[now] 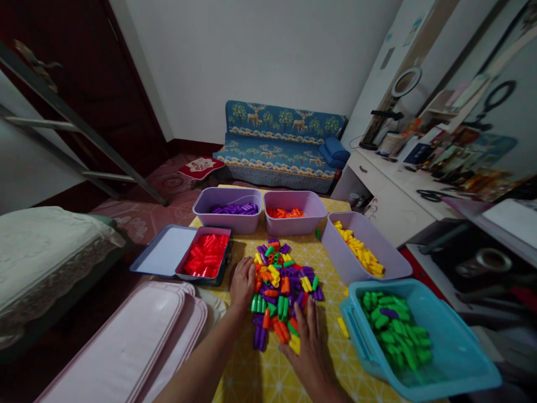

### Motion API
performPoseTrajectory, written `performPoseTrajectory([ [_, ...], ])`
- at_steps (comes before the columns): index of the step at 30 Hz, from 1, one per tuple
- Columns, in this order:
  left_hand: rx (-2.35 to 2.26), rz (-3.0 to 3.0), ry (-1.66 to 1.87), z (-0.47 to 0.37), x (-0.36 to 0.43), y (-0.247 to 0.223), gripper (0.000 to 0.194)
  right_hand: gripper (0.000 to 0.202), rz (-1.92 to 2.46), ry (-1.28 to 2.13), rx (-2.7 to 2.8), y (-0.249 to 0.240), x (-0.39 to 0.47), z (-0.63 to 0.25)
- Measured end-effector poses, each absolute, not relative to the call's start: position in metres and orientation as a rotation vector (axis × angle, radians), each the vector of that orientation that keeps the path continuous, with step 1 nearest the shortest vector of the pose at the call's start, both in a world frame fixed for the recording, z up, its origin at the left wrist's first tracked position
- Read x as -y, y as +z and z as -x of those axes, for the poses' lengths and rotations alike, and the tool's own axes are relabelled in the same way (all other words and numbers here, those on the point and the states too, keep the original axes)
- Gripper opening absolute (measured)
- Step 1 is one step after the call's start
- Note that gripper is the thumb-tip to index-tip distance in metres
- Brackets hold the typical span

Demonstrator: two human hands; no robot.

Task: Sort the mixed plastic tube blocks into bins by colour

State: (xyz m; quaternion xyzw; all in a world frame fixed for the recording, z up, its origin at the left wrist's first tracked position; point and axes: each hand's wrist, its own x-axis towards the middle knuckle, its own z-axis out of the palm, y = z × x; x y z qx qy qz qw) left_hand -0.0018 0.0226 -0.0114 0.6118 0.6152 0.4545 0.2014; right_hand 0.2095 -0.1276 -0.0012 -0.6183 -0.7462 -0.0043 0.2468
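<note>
A mixed pile of small plastic cap-like tubes in purple, green, orange, yellow and red lies in the middle of the table. My left hand rests against the pile's left edge, fingers stretched forward and close together, with no piece visibly gripped. At the lower right of the pile, my right hand has its fingers apart, touching or hovering just over orange and yellow pieces. Around the pile stand a box of red pieces, a tub of purple pieces and a tub of orange pieces.
On the right are a lilac tub of yellow pieces and a blue tub of green pieces with one purple piece. Pale pink lids lie at left. A patterned sofa stands behind the yellow-covered table; a cluttered desk is right.
</note>
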Motion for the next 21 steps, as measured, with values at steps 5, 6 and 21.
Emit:
performPoseTrajectory([
  [5, -1.721, -1.727, 1.275, 0.002, -0.023, -0.013, 0.043, 0.078, 1.628, 0.059, 1.866, 0.008, 0.073, -0.196],
  [6, -1.72, -1.727, 1.279, 0.002, -0.023, -0.014, 0.043, 0.076, 1.595, 0.081, 1.831, 0.012, 0.065, -0.194],
  [21, -1.728, -1.744, 1.255, 0.002, -0.023, -0.011, 0.045, 0.057, 1.861, -0.08, 1.75, 0.015, 0.117, -0.242],
])
